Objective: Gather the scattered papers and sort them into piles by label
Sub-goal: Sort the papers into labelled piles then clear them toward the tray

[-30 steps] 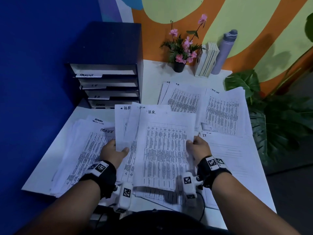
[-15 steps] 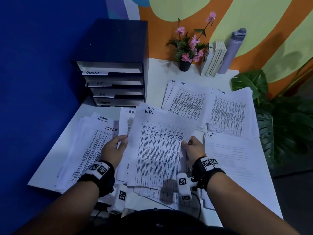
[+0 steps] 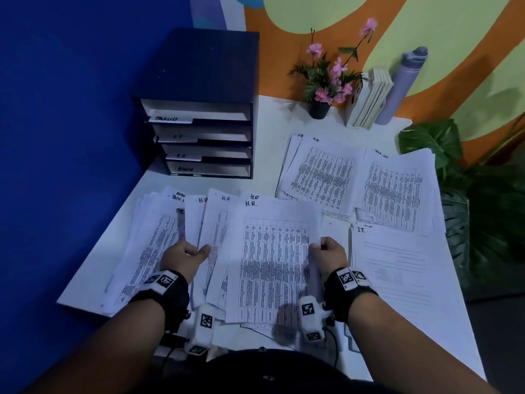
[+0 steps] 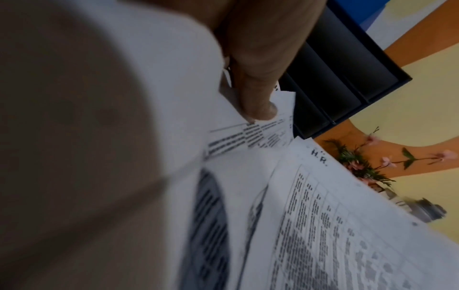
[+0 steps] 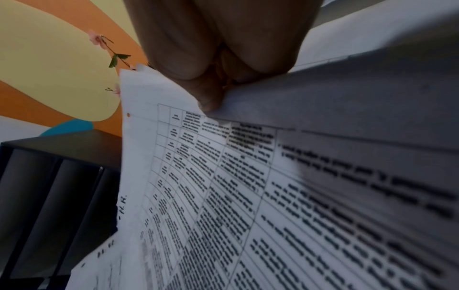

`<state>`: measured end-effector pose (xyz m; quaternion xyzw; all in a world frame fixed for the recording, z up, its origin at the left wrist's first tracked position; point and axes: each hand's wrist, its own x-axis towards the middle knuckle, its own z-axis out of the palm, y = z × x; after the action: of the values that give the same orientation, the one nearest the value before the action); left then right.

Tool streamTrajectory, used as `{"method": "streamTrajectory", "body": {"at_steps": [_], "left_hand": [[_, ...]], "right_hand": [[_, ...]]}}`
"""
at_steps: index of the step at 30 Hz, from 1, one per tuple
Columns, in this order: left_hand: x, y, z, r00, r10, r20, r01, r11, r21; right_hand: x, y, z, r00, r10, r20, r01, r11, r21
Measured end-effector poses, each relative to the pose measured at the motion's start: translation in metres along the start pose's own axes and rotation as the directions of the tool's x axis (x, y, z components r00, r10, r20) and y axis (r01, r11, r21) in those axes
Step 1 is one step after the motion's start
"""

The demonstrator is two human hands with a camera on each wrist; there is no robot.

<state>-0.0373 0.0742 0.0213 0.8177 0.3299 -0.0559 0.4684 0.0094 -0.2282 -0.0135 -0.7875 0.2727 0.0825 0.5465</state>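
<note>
Here the white desk (image 3: pixel 264 115) meets painted walls; both hands, left (image 3: pixel 181 258) and right (image 3: pixel 329 255), pinch H.R. sheets (image 3: pixel 272 251) by their side edges.

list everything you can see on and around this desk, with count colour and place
H.R. sheet: one, white, printed table, desk front centre, right edge pinched
fanned H.R. sheets: several, white, just left of it
left paper pile: one, white, desk front left
far H.R. pile: one, white, desk back centre
task list pile: one, white, right of the far H.R. pile
I.T. pile: one, white, desk front right
tray organiser: one, dark, four labelled trays, back left
flower pot: one, black, pink flowers, at wall
books: a few, pale, upright beside pot
bottle: one, lilac, leaning on wall
leafy plant: one, green, right of desk
left hand: on fanned sheets
right hand: pinching sheet
</note>
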Motion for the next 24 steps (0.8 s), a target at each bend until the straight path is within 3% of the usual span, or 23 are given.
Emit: {"method": "streamTrajectory", "body": {"at_steps": [3, 5, 9, 12, 19, 22, 24], "left_hand": [[0.003, -0.006, -0.002, 1.000, 0.004, 0.015, -0.005, 0.994, 0.112], [-0.001, -0.005, -0.001, 0.998, 0.052, 0.032, -0.055, 0.994, 0.096], [-0.017, 0.014, 0.003, 0.953, 0.260, 0.158, -0.237, 0.960, -0.146], [-0.025, 0.032, 0.003, 0.926, 0.306, 0.222, -0.254, 0.938, -0.234], [-0.026, 0.050, 0.006, 0.945, 0.280, 0.171, -0.246, 0.949, -0.195], [-0.023, 0.059, 0.006, 0.963, 0.269, 0.026, -0.263, 0.954, -0.143], [-0.013, 0.060, 0.002, 0.972, 0.224, -0.073, -0.234, 0.954, -0.187]], "right_hand": [[-0.002, 0.000, -0.004, 1.000, -0.008, 0.013, 0.009, 0.999, -0.034], [-0.002, 0.002, -0.003, 0.999, -0.014, 0.032, 0.015, 0.999, -0.032], [-0.001, 0.002, 0.010, 0.993, -0.023, 0.114, 0.020, 0.999, 0.025], [0.003, -0.002, 0.014, 0.984, -0.037, 0.175, 0.004, 0.983, 0.183], [-0.001, -0.032, 0.019, 0.988, -0.123, 0.094, 0.097, 0.964, 0.246], [-0.007, -0.042, 0.017, 0.958, -0.183, 0.222, 0.123, 0.958, 0.259], [-0.015, -0.043, 0.014, 0.914, -0.210, 0.346, 0.159, 0.973, 0.169]]}}
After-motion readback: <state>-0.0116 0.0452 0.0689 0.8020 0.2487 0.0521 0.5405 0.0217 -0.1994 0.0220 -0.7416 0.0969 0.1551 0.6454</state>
